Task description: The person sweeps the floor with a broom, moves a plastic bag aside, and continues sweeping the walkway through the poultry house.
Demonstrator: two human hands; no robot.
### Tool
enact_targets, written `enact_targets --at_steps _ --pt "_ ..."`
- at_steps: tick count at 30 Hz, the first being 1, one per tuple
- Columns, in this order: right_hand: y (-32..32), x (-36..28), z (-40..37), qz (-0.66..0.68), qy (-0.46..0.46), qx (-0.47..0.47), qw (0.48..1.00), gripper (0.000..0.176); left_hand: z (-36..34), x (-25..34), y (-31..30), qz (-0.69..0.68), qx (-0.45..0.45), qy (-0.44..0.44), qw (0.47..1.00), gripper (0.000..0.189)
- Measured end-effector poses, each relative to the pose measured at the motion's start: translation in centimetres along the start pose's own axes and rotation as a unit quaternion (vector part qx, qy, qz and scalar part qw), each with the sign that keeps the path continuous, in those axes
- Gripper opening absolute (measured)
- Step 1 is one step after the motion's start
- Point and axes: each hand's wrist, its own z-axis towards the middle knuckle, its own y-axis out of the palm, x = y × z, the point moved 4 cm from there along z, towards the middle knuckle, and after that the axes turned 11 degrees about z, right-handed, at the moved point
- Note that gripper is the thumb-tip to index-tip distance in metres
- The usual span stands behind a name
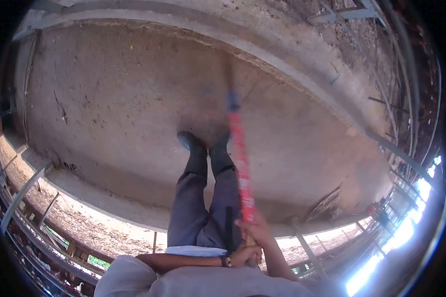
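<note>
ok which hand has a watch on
The left hand, at the near end of the red pole: a watch circles its wrist, while the right hand shows none.

Left arm (183, 261) comes out of a pale grey cloth sleeve (125, 277) and cuts pretty much straight across the belly, dark-and-gold wristwatch (226, 260) on that wrist. Left hand (244, 256) is curled up tight in front of the waist. Right forearm (278, 260) is bare and angles inward, right hand (255, 231) clenched too, just ahead of the left one.
</note>
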Motion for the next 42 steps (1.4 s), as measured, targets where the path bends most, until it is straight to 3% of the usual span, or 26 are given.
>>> enact_targets --at_steps 1,2,3,4,5,7,8,9,10,11,12,13,15,16,18,19,21,24,27,29,31,33,35,38,39,42 --pt "-1.8 0.6 -1.0 0.003 0.03 0.107 0.994 0.022 -0.2 0.1 1.0 -0.03 -0.024 -0.072 0.997 0.011" --pt "-3.1 0.8 -0.8 0.025 -0.018 0.147 0.989 0.017 -0.6 -0.3 1.4 -0.059 -0.047 -0.147 0.986 0.011" --pt "-4.6 1.5 0.0 0.046 -0.067 0.187 0.979 0.013 1.8 -2.8 -0.3 -0.256 -0.151 -0.175 0.939 0.008" --pt "-6.4 2.8 2.7 0.049 -0.095 0.186 0.977 0.01 3.4 0.4 -2.2 0.098 0.024 -0.114 0.988 0.008" --pt "-8.1 4.4 6.7 0.052 -0.121 0.184 0.974 0.007 6.6 -0.3 -5.8 -0.044 -0.045 -0.175 0.982 0.011" --pt "-7.6 8.3 16.6 0.109 -0.023 0.122 0.986 0.008 8.8 4.3 -9.7 0.058 0.074 -0.061 0.994 0.015" --pt "-3.8 7.6 18.8 0.041 0.069 0.055 0.995 0.007 8.6 4.9 -10.8 -0.024 0.159 -0.039 0.986 0.016" --pt "-0.2 6.1 20.3 -0.066 0.015 -0.024 0.997 0.014 7.8 5.0 -11.8 -0.107 0.243 -0.019 0.964 0.017" --pt "3.4 5.9 22.0 -0.111 -0.069 -0.096 0.987 0.022 6.7 5.0 -13.1 -0.117 0.27 0.022 0.956 0.017" --pt "6.5 7.0 22.0 -0.028 0.084 -0.129 0.988 0.03 5.3 5.1 -14.7 -0.125 0.296 0.066 0.945 0.017" --pt "10.1 4.0 20.1 -0.017 0.064 -0.214 0.975 0.034 4.7 5.8 -15.7 -0.131 0.318 0.118 0.932 0.017" --pt "13.6 1.1 16.8 -0.008 0.048 -0.304 0.952 0.04 3.7 5.8 -15.2 -0.187 0.3 0.153 0.923 0.018" --pt "15.9 -0.5 13.4 0.019 0.03 -0.385 0.922 0.037 0.7 6.3 -13.1 -0.29 0.248 0.214 0.899 0.019" --pt "16.4 -0.7 12.4 0.028 0.022 -0.422 0.906 0.036 -0.9 6.5 -11.7 -0.277 0.19 0.224 0.915 0.017" --pt "16.1 1.8 10.3 0.162 0.088 -0.429 0.884 0.031 -4.7 6.5 -9.1 -0.251 0.067 0.242 0.935 0.015" --pt "15.8 3.0 9.2 0.229 0.122 -0.428 0.866 0.029 -6.2 6.2 -8.7 -0.22 0.011 0.187 0.957 0.013" --pt "14.1 2.6 6.0 0.364 0.193 -0.357 0.838 0.024 -9.0 5.3 -9.3 -0.156 -0.098 0.077 0.98 0.011" --pt "11.2 5.1 3.9 0.444 0.118 -0.104 0.882 0.018 -10.0 3.8 -11.5 -0.057 -0.11 -0.07 0.99 0.011" --pt "8.0 8.0 5.7 0.343 0.013 0.16 0.925 0.015 -8.3 4.4 -14.1 0.051 0.027 -0.112 0.992 0.014" --pt "6.2 9.2 9.9 0.315 0.05 0.241 0.917 0.015 -4.8 6.7 -16.7 0.086 0.014 -0.059 0.994 0.013" --pt "5.4 11.9 16.8 0.301 0.063 0.201 0.93 0.016 -2.2 6.7 -18.2 -0.01 0.065 -0.029 0.997 0.008" --pt "8.9 9.6 19.5 0.149 0.112 0.042 0.981 0.014 -0.9 7.0 -18.3 -0.057 0.169 0.054 0.983 0.006" --pt "11.7 8.6 20.5 0.114 0.143 -0.041 0.982 0.016 -1.1 6.3 -16.9 -0.052 0.326 0.174 0.928 0.006" --pt "13.7 7.6 18.3 0.003 0.142 -0.178 0.974 0.022 -0.4 5.5 -14.1 -0.018 0.437 0.322 0.84 0.004" --pt "13.8 6.2 17.0 -0.052 0.124 -0.224 0.965 0.024 -1.5 7.0 -11.9 -0.025 0.465 0.356 0.81 0.004" --pt "14.1 3.2 8.8 -0.092 0.059 -0.261 0.959 0.027 -0.6 1.8 -9.8 -0.12 0.413 0.325 0.842 0.007"
